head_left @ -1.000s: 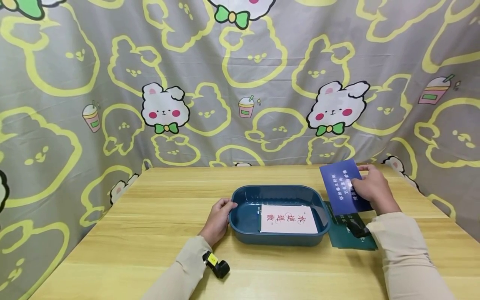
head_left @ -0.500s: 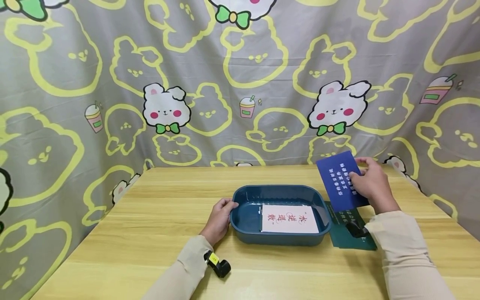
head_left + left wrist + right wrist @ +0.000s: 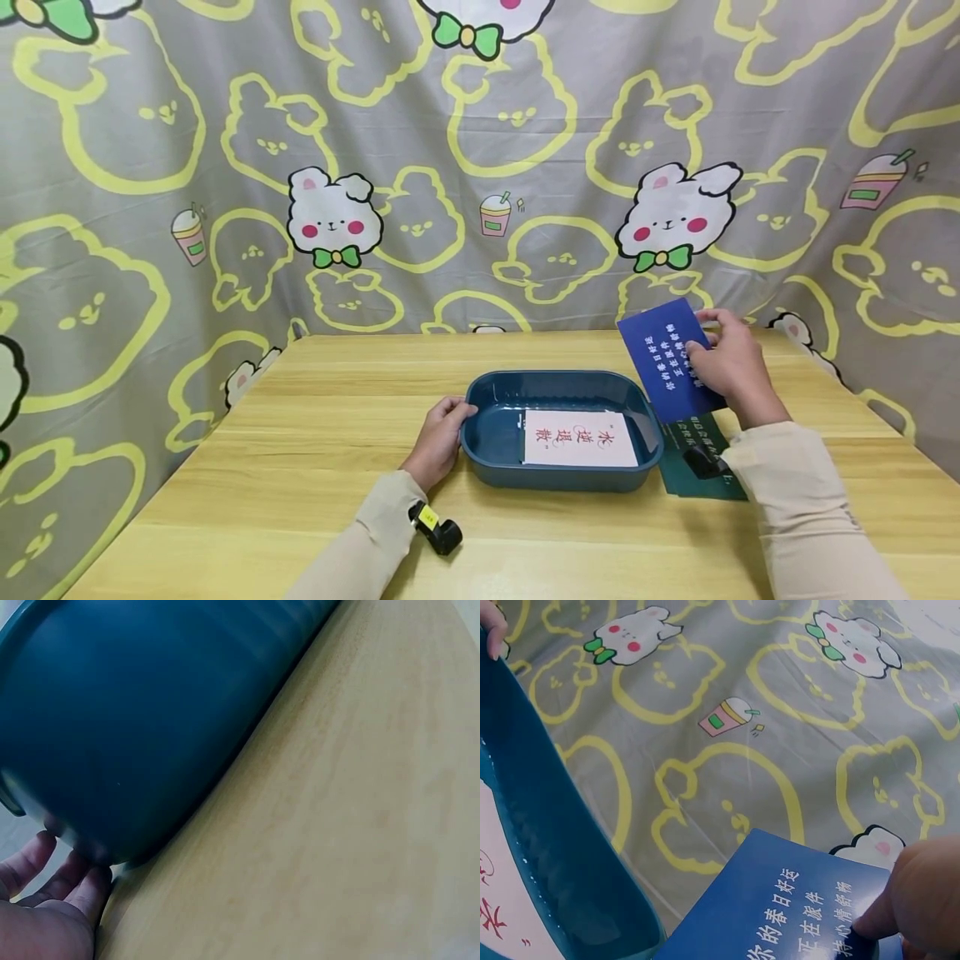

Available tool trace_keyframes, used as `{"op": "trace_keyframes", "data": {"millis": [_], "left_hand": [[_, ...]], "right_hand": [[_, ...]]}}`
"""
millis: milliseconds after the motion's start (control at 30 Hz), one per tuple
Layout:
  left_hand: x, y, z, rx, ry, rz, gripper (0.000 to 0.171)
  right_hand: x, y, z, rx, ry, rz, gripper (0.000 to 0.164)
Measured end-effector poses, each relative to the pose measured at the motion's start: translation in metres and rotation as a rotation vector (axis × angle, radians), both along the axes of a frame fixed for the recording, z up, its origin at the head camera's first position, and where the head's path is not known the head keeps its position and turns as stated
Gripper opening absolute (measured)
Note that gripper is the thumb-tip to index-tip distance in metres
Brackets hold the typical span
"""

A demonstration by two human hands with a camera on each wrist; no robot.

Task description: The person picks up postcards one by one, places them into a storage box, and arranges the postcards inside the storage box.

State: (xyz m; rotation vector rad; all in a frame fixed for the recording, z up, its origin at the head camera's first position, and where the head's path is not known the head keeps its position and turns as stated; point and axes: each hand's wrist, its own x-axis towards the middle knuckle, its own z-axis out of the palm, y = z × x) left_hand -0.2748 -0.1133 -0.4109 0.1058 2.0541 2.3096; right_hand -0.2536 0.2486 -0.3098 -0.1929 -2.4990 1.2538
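A dark teal plastic basin (image 3: 555,477) stands on the table. My left hand (image 3: 437,440) holds its left end, thumb over the rim and fingers against the outside wall; the left wrist view shows those fingertips (image 3: 94,881) touching the wall. Inside the basin lies a white card (image 3: 581,438) with red characters, with a dark edge showing under its left side. My right hand (image 3: 737,371) pinches a blue card (image 3: 660,354) with white writing, tilted, above the table just past the basin's right end. Below it, dark green cards (image 3: 678,468) lie on the table, partly hidden by the wrist camera.
The wooden table (image 3: 300,483) reaches back to a grey curtain (image 3: 420,125) printed with yellow outlines and rabbits. Each wrist wears a small black camera (image 3: 442,533). The basin's raised rim (image 3: 570,765) stands between the right hand and the white card.
My right hand has moved the blue card a little left and up, closer to the basin. The left hand, basin and white card have stayed put.
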Motion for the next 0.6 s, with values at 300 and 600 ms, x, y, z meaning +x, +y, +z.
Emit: {"op": "trace_keyframes", "data": {"millis": [300, 600], "left_hand": [[0.0006, -0.0002, -0.0005, 0.003, 0.005, -0.002, 0.025], [-0.0001, -0.0001, -0.0004, 0.003, -0.013, 0.007, 0.022]], "right_hand": [[0.0016, -0.0049, 0.0021, -0.004, 0.007, 0.015, 0.049], [0.0033, -0.0086, 0.0052, 0.004, 0.020, 0.018, 0.049]]}}
